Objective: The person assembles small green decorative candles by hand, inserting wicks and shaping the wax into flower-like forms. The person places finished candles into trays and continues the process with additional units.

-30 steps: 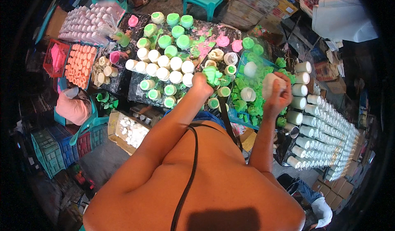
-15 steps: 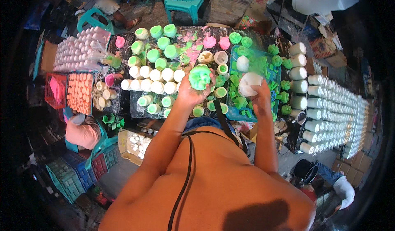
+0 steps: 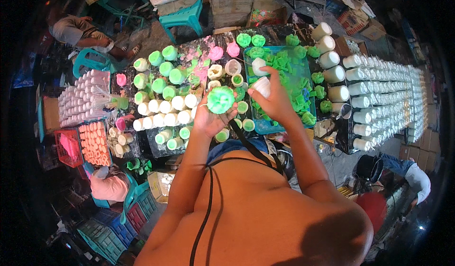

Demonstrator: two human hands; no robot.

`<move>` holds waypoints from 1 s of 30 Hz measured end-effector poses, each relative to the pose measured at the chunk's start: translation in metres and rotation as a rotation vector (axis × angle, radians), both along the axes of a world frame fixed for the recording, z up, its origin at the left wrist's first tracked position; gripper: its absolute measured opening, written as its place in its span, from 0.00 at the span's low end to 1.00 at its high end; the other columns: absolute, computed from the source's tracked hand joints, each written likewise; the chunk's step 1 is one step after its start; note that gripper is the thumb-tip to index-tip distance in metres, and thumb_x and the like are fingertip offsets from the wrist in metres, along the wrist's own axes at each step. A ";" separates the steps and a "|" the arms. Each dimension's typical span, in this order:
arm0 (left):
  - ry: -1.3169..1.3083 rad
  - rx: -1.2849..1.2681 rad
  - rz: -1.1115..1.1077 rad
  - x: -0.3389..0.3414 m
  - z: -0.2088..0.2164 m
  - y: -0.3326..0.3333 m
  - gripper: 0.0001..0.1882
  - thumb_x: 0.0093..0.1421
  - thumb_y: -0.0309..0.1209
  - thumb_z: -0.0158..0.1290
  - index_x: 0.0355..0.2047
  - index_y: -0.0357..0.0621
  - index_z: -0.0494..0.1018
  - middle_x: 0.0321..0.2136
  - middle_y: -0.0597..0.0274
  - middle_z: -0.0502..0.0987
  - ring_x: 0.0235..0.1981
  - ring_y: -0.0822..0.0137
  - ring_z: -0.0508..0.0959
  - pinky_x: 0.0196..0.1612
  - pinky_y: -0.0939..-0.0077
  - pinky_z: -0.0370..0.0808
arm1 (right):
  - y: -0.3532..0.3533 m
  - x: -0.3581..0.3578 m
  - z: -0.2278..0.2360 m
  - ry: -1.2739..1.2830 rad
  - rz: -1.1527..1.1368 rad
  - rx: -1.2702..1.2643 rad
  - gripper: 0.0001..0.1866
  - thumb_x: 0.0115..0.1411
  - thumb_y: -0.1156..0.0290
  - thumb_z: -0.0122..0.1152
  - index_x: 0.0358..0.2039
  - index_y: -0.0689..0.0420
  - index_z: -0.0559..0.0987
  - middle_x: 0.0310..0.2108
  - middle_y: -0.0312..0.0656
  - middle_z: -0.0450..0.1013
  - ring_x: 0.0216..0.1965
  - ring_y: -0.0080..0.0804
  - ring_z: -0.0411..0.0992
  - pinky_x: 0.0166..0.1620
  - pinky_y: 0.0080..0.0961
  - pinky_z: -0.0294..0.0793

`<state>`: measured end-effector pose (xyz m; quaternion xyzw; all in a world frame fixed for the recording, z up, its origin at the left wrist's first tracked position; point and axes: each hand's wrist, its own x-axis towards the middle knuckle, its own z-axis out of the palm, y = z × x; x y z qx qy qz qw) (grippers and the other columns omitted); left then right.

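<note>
Near the middle of the frame, the left hand (image 3: 208,120) cradles a green flower-shaped piece (image 3: 221,99), palm beneath, fingers curled at its lower edge. Just right of it, the right hand (image 3: 277,101) pinches a white cup (image 3: 261,87) over the left part of the blue tray (image 3: 304,72) on the desk (image 3: 275,35); whether its forefinger touches the white rounded piece (image 3: 259,67) beyond, I cannot tell. The green piece looks light and waxy (perhaps slippery too), its petal edges likely to chip, so support underneath suits it; the cup seems stiff, best held by its sides.
</note>
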<state>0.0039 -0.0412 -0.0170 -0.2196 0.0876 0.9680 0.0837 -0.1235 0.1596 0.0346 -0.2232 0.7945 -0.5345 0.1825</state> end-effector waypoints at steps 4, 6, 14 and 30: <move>-0.043 -0.011 0.119 -0.003 -0.012 0.004 0.25 0.71 0.53 0.38 0.50 0.50 0.76 0.48 0.58 0.81 0.56 0.49 0.78 0.63 0.50 0.67 | -0.005 0.006 -0.033 0.243 0.139 0.022 0.21 0.63 0.62 0.67 0.51 0.58 0.71 0.45 0.56 0.76 0.46 0.54 0.76 0.50 0.41 0.74; -0.191 -0.040 0.245 -0.012 -0.002 0.014 0.25 0.71 0.53 0.37 0.50 0.51 0.76 0.49 0.59 0.81 0.59 0.48 0.76 0.66 0.48 0.64 | -0.008 0.026 -0.037 0.000 0.166 -0.065 0.23 0.64 0.63 0.65 0.54 0.61 0.70 0.49 0.57 0.72 0.49 0.53 0.74 0.53 0.40 0.72; 0.009 0.182 0.280 -0.009 -0.047 0.024 0.25 0.72 0.44 0.37 0.49 0.36 0.74 0.45 0.49 0.80 0.49 0.47 0.78 0.57 0.51 0.75 | -0.036 0.092 -0.019 0.346 0.078 0.195 0.27 0.68 0.61 0.55 0.60 0.65 0.62 0.59 0.60 0.63 0.65 0.59 0.58 0.67 0.53 0.55; -0.045 0.329 -0.375 -0.012 -0.024 0.038 0.19 0.71 0.51 0.43 0.46 0.54 0.76 0.25 0.64 0.77 0.18 0.64 0.74 0.24 0.64 0.71 | 0.007 -0.017 -0.024 -0.323 0.572 -0.109 0.59 0.52 0.64 0.79 0.75 0.52 0.48 0.69 0.52 0.60 0.68 0.42 0.60 0.67 0.40 0.62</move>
